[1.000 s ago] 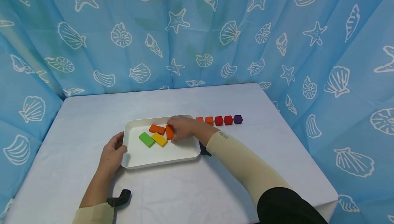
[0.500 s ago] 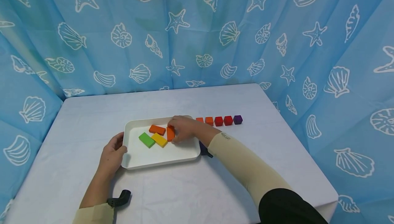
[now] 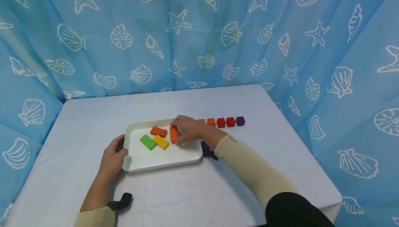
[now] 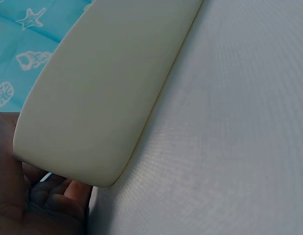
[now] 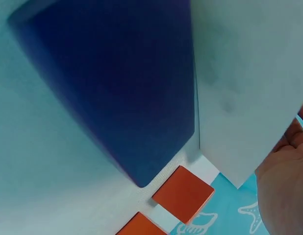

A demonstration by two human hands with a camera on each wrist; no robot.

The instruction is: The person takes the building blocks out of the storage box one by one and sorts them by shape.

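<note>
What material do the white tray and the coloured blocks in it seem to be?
White tray: probably plastic, smooth matte, with a rounded moulded rim. Orange block, yellow block and green block: likely painted wood; flat solid colour, crisp edges, no shine.

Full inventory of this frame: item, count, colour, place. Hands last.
Tray: 1, white, on the table centre.
Flat blocks in tray: 4; green block, yellow block, orange block lying flat, second orange block at the right fingertips.
Row of small blocks: 5 visible, orange to red to purple, on the table right of the tray.
Dark purple block: 1, on the table off the tray's right edge, under the right forearm.
Black curved object: 1, by the left forearm.
Table: 1, pale grey cloth.
Curtain: blue, shell and starfish print, behind and at the sides.
Left hand: grips the tray's left rim.
Right hand: pinches the second orange block.
</note>
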